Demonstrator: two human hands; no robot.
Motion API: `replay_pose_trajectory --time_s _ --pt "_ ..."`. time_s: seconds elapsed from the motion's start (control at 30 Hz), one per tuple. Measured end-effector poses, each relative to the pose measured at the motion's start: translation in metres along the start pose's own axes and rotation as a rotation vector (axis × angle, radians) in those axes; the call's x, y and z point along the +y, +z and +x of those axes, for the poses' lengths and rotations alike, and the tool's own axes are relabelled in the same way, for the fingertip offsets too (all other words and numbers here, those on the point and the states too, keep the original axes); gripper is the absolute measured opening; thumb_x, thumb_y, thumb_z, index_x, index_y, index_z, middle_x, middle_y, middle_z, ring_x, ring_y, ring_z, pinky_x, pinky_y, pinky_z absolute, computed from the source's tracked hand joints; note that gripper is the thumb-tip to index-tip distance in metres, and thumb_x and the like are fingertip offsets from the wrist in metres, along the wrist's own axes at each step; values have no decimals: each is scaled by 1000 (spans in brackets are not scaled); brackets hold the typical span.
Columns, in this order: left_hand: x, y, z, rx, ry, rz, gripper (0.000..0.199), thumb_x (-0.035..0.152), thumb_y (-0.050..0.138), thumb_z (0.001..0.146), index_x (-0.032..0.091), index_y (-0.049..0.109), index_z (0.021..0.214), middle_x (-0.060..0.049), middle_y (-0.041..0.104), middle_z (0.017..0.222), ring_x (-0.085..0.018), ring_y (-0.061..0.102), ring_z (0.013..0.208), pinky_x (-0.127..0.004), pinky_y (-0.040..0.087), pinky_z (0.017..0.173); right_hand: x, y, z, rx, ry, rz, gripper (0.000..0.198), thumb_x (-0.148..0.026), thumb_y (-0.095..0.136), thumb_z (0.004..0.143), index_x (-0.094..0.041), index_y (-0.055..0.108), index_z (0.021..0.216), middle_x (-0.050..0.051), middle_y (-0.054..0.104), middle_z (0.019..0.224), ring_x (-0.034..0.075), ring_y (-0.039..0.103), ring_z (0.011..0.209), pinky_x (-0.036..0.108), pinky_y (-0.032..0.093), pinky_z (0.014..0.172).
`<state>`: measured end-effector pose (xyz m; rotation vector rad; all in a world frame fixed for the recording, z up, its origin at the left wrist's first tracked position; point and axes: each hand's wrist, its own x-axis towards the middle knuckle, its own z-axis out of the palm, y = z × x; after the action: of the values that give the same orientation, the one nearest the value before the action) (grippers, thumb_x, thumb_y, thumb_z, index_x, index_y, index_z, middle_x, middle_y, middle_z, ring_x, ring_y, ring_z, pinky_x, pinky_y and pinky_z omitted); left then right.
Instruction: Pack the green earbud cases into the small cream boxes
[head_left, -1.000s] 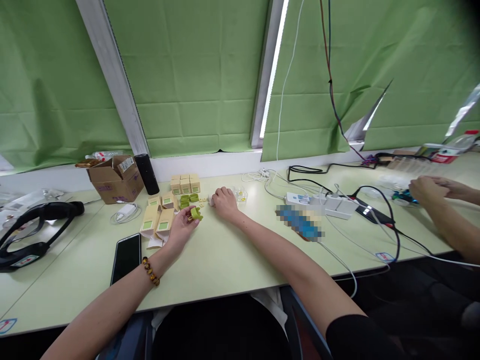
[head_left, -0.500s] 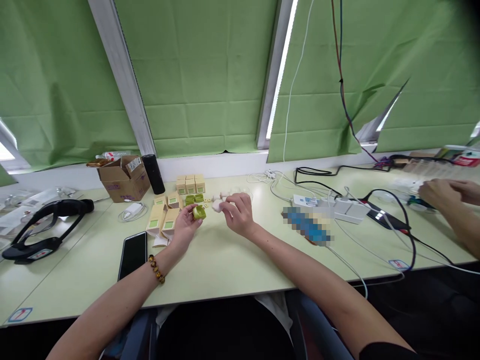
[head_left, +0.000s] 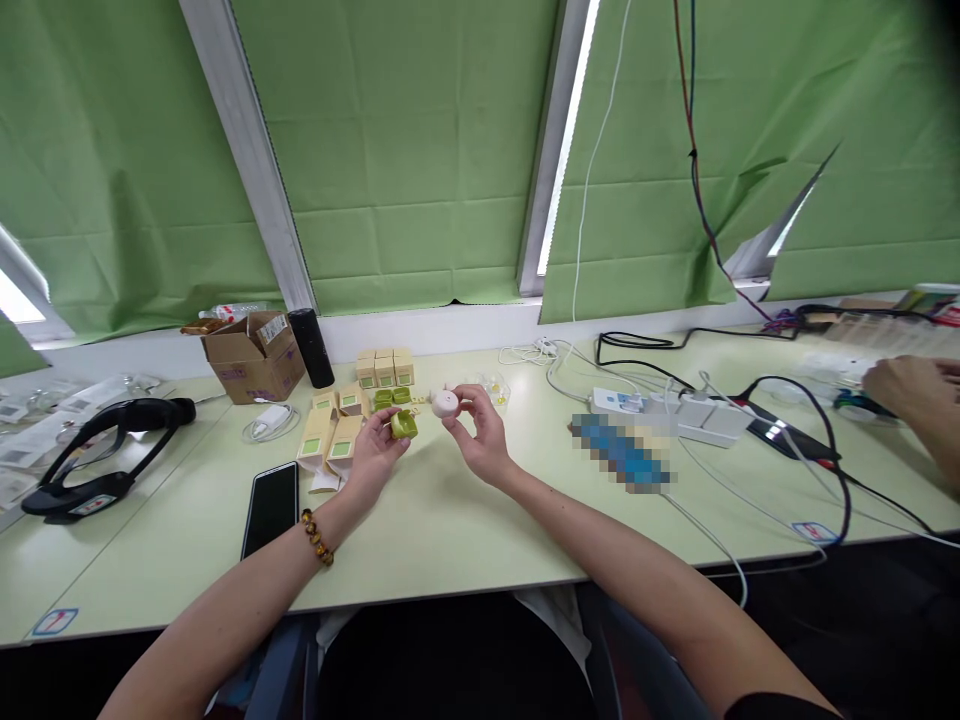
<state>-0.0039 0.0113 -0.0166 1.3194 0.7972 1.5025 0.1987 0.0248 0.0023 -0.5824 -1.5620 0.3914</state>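
Note:
My left hand [head_left: 379, 447] has its fingers round a small green square tray [head_left: 403, 425], hollow side facing up. Between the fingertips of my right hand [head_left: 482, 428] is a small round pale-pink object [head_left: 445, 403]; its exact kind is unclear. The two held things are apart, both above the table. Behind my left hand lie more green trays [head_left: 393, 397]. Beside it are opened cream cardboard boxes [head_left: 321, 436] with green labels.
Several closed small boxes [head_left: 385, 368] stand at the back. A black phone [head_left: 270, 510], a headset [head_left: 109, 460], a cardboard carton [head_left: 253, 357] and a black cylinder [head_left: 310, 347] are left. Power strips [head_left: 709, 418] and cables lie right. Another person's hand [head_left: 911, 395] works at far right.
My right hand has turned the pale-pink object, so its round face now shows. The green tray tilts a little differently in my left hand. The view has shifted slightly.

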Motion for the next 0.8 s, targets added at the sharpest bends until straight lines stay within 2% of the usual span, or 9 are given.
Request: replay_pose_trajectory --time_s 0.17,0.3,0.43,0.5,0.6,0.7,0.8 --pt "2 -1 -2 -13 -8 6 57 24 86 75 19 58 125 -14 71 129 -27 66 125 -43 51 109 11 3 -2 -37 253 236 35 -53 72 90 -26 63 110 7 62 109 23 60 103 37 54 87" --pt "0 -2 -1 -12 -13 3 59 23 86 75 19 58 126 -15 70 130 -27 65 126 -44 50 111 15 4 0 -49 414 463 39 -55 81 81 -25 69 103 5 66 102 21 62 92 38 56 82" --pt "0 -3 -1 -7 -16 13 59 23 86 75 18 57 127 -15 69 132 -28 66 126 -45 50 111 13 2 3 -123 601 759 37 -57 79 82 -23 72 96 7 72 102 24 68 97 41 58 82" --pt "0 -2 -1 -12 -12 13 59 22 86 75 18 57 127 -15 70 131 -27 66 126 -45 51 111 13 1 4 -147 665 840 38 -57 78 82 -22 73 96 8 75 101 26 71 98 43 59 85" --pt "0 -2 -1 -17 -11 15 59 23 86 76 18 57 127 -16 70 131 -27 66 125 -45 51 111 14 -1 6 -150 688 889 37 -54 81 80 -22 74 96 8 77 99 26 73 99 45 59 90" --pt "0 -2 -1 -13 -9 16 59 23 86 76 19 57 127 -15 70 131 -27 65 126 -45 50 111 12 -2 6 -147 654 894 34 -44 86 74 -23 71 96 7 78 102 28 74 101 48 58 94" --pt "0 -2 -2 -16 -14 18 58 22 85 76 19 58 127 -15 69 131 -27 65 127 -45 50 112 9 -4 7 -125 615 878 39 -33 91 67 -26 68 97 3 77 98 27 74 97 48 59 90"
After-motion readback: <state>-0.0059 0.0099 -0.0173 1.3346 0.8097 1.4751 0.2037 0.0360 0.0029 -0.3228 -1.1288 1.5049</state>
